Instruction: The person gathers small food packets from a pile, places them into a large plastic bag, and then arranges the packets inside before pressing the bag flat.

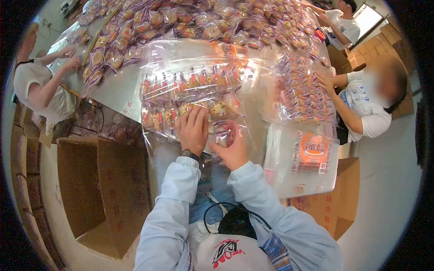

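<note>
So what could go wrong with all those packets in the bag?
A packet at the right hand might slip off, since the edge of the table is close. The left hand lies on other packets, so pushing hard could squash them. The clear bag looks thin and might tear.

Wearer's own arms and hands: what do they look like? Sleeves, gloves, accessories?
Both arms: long, loose pale-blue sleeves, creased, ending in cuffs at the wrists. Left hand: ungloved, dark watch on the wrist. Right hand: ungloved, no watch visible. No markings discernible on either sleeve.
</note>
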### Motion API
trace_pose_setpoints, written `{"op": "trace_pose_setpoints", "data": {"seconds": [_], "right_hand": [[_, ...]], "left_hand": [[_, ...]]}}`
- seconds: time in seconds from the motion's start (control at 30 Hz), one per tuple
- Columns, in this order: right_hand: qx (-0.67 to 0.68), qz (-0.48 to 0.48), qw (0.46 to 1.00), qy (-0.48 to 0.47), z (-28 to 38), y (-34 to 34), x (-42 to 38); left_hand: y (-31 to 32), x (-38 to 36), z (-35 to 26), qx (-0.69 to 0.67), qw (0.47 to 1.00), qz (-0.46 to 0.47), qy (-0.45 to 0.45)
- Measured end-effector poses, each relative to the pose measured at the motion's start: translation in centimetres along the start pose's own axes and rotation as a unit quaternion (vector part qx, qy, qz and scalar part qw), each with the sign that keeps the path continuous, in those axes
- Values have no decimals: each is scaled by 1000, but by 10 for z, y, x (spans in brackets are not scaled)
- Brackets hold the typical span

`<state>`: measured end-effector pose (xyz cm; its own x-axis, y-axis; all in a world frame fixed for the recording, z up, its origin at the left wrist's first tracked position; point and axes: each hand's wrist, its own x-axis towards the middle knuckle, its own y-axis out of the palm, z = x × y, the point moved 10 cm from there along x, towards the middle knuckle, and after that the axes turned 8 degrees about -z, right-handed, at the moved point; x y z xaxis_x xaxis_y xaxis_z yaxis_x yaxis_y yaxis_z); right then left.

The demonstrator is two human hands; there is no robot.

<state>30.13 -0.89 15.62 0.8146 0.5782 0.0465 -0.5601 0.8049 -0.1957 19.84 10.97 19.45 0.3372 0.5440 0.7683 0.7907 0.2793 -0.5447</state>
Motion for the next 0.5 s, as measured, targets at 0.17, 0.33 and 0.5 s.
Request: {"op": "trace_pose_setpoints", "data": {"seconds": [0.17,0.33,0.5], "right_hand": [[-70,-63,988,-119,32,3,-3],[-17,-62,990,-125,13,18,-1],[166,-26,986,12,-38,19,8]], "left_hand": [[0,-7,16,-57,996,-21,-61],[-7,4,7,-47,997,-6,-65],[-2,-1,12,-58,995,2,-83]]}}
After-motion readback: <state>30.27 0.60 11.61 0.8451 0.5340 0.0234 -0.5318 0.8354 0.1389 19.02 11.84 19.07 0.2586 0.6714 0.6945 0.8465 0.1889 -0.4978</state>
